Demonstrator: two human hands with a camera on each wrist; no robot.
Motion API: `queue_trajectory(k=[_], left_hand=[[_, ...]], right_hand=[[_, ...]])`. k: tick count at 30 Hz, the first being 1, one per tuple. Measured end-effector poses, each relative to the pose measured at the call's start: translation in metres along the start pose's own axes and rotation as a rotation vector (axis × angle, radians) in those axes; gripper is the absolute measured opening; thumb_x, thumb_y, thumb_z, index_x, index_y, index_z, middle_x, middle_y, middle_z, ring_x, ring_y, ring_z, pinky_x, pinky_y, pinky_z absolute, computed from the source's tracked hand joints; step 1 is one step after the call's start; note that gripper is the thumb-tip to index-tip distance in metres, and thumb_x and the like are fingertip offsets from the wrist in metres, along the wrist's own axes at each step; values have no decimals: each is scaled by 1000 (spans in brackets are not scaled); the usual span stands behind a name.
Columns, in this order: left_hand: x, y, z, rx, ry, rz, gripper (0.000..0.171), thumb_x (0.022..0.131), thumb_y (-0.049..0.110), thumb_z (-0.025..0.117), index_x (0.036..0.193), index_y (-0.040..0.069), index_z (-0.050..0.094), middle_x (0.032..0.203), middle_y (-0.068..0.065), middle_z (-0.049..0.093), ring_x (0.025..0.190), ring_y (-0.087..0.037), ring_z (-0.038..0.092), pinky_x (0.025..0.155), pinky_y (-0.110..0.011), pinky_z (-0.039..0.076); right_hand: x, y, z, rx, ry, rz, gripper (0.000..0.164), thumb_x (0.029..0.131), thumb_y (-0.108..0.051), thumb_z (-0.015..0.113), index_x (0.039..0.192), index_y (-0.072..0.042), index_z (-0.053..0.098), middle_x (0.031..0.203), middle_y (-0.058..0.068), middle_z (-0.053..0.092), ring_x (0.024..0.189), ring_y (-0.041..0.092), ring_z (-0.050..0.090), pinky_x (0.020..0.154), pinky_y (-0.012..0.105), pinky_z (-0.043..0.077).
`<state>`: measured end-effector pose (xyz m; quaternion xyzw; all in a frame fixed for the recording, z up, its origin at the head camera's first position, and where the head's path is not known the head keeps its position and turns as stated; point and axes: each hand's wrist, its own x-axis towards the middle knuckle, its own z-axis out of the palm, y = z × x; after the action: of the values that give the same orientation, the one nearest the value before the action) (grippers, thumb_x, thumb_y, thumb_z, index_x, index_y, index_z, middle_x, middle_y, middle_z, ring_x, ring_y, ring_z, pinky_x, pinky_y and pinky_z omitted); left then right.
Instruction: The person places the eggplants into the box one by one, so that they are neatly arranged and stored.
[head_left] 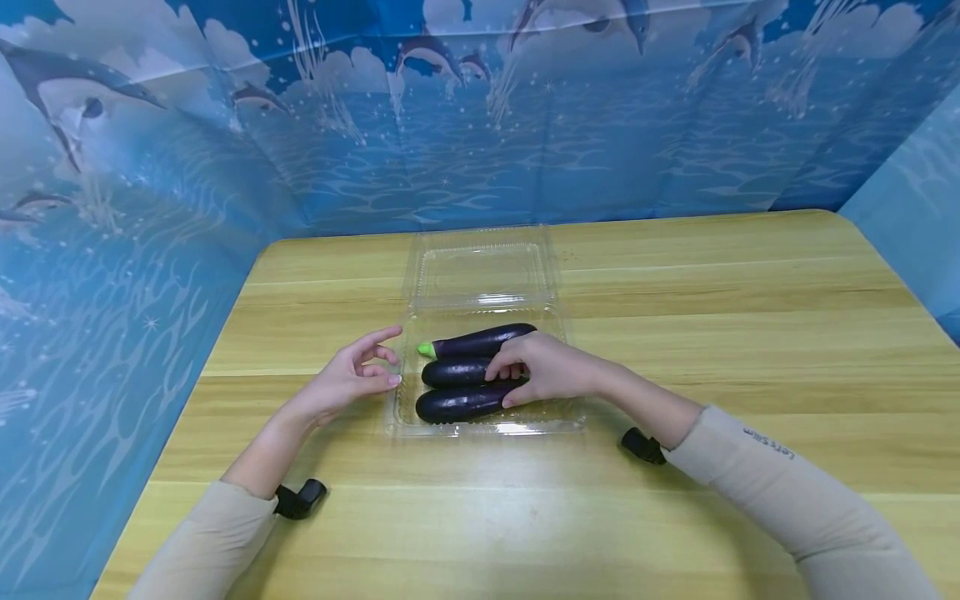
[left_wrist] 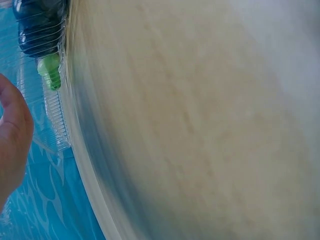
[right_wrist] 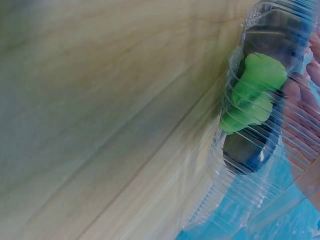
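Observation:
Three dark purple eggplants lie side by side in a clear plastic clamshell box (head_left: 487, 316). The far eggplant (head_left: 476, 342) has its green stem at the left; the middle eggplant (head_left: 452, 372) and near eggplant (head_left: 456, 406) have their rounded ends there. My right hand (head_left: 558, 368) reaches in from the right and grips the near eggplant, thumb on its near side, fingertips by the middle one. Two green stems (right_wrist: 260, 75) show through the box wall in the right wrist view. Beside the box's left edge, my left hand (head_left: 352, 379) holds nothing, its fingers loosely bent.
The box's transparent lid (head_left: 483, 271) lies folded back toward the table's far edge. Wooden table (head_left: 750, 333) surface extends on both sides of the box. A blue dolphin-printed curtain (head_left: 465, 167) hangs behind the table and along its left side.

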<state>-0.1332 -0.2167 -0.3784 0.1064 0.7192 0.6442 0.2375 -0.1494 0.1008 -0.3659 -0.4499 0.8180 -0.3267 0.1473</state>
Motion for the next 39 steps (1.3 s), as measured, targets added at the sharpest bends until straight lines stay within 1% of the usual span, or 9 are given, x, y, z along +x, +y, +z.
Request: queue_trajectory(k=[8,11,14,18,22,32,36,39], left_hand=[[0,0,0,-1,-3,0,74,84,-4,63,147,7,25,110,-10,44,78,-10,57,73,-20,50],[0,0,0,-4,-5,-1,74,84,-4,63,147,7,25,110,-10,44,78,-10,57,73,-20,50],[0,0,0,-7,-7,-2,74,84,-4,63,147,8,25,110,-10,44,77,-10,56,73,-19,50],[0,0,1,-10,-7,1,74,84,-4,63,147,7,25,110,-10,44,77,-9,57,73,-19,49],[-1,1,1,-9,-7,2,74,84,-5,62,147,6,25,109,-10,44,77,-9,57,73,-20,50],[-1,1,1,-11,-11,4,74,84,-4,63,147,6,24,109,-10,43,77,-9,57,74,-21,50],[-1,0,0,-10,-12,6,74,84,-4,63,147,6,24,108,-10,43,77,-9,57,74,-20,50],[-1,-1,0,-8,-12,8,74,84,-4,63,147,6,24,108,-10,44,77,-9,57,74,-20,50]], right_hand=[[-2,1,-3,49,7,27,29,77,-14,76,104,-5,69,92,3,63,81,17,55,69,25,49],[-4,1,-5,76,15,43,29,79,-16,75,105,-5,68,92,4,62,81,17,55,69,26,49],[-7,2,-10,99,31,59,29,80,-18,74,105,-6,68,94,4,62,82,15,55,70,26,49],[-10,2,-19,164,58,82,29,81,-15,73,107,-3,67,94,4,64,81,15,57,71,29,51],[-13,5,-28,215,98,105,31,81,-12,72,108,1,66,94,8,66,79,15,59,70,30,52],[-20,17,-43,259,229,147,31,79,-7,73,107,3,66,100,15,64,82,20,59,74,31,52],[-23,23,-49,269,270,194,29,81,-8,72,108,1,65,96,14,64,83,20,59,74,29,52],[-27,27,-53,272,300,226,29,82,-9,71,109,0,65,92,11,64,82,20,59,71,27,51]])
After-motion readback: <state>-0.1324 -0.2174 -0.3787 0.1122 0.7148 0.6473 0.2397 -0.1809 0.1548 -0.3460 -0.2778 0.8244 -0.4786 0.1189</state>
